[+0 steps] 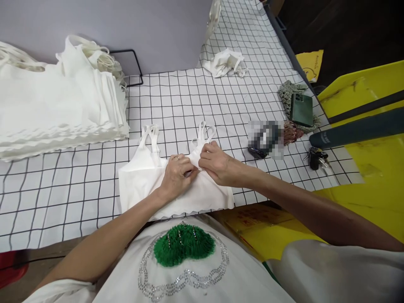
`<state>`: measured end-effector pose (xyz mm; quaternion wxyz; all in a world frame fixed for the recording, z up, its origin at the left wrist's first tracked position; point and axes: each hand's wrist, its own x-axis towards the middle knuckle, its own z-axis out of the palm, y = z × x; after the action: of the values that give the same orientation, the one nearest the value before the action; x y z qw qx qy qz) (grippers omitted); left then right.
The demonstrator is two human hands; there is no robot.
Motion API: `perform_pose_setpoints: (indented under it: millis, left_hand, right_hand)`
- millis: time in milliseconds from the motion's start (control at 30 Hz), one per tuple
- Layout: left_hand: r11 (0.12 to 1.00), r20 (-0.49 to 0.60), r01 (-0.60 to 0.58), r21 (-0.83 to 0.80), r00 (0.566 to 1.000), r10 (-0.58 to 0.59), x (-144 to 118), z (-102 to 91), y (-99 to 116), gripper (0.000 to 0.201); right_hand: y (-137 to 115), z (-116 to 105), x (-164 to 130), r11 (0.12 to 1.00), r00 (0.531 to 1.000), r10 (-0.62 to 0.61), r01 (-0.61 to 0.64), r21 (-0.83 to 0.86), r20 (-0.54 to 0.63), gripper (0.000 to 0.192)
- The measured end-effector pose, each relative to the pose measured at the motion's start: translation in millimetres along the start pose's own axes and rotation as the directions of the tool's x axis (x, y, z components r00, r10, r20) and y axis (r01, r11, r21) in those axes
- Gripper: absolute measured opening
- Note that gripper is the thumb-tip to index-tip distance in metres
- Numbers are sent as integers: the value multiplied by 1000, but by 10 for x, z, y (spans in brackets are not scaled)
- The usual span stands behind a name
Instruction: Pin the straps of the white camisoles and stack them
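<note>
A white bra (139, 189) with thin straps lies on the checked tablecloth, close to the table's front edge. Both hands meet over its middle, near the upper edge. My left hand (178, 174), with a ring on one finger, pinches the white fabric. Just to the right, my right hand (217, 164) grips the same bra at the base of one strap, its fingers pressed together. The fingertips nearly touch each other, and the small bit of cloth between them is too small to make out.
A tall stack of white garments (63, 105) stands at left beside a grey box (104, 33). A crumpled white garment (224, 63) lies further back. On the right are a phone (302, 110), keys (317, 159), a partly blurred dark item (263, 141) and yellow bins (378, 168).
</note>
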<state>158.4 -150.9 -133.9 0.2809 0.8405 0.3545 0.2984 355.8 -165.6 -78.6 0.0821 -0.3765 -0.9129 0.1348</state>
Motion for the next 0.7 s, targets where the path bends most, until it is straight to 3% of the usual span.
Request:
perform_pose_setpoints:
  millis: [133, 367, 567, 700]
  left_hand:
    - [1000, -11, -7, -4, 1000, 7, 3, -2, 0, 22]
    - [997, -10, 39, -66, 999, -40, 21, -22, -23, 20]
    - [995, -46, 8, -95, 999, -12, 8, -31, 1, 22]
    - [994, -53, 18, -106, 998, -24, 3, -38, -15, 19]
  right_hand:
    - [-37, -2, -26, 997, 1000, 11, -12, -80, -17, 31]
    - [29, 99, -38, 952, 975, 114, -51, 302, -192, 16]
    - [-48, 132, -47, 976, 977, 109, -70, 207, -183, 23]
    - [-101, 234, -67, 980, 947, 142, -95, 173, -287, 22]
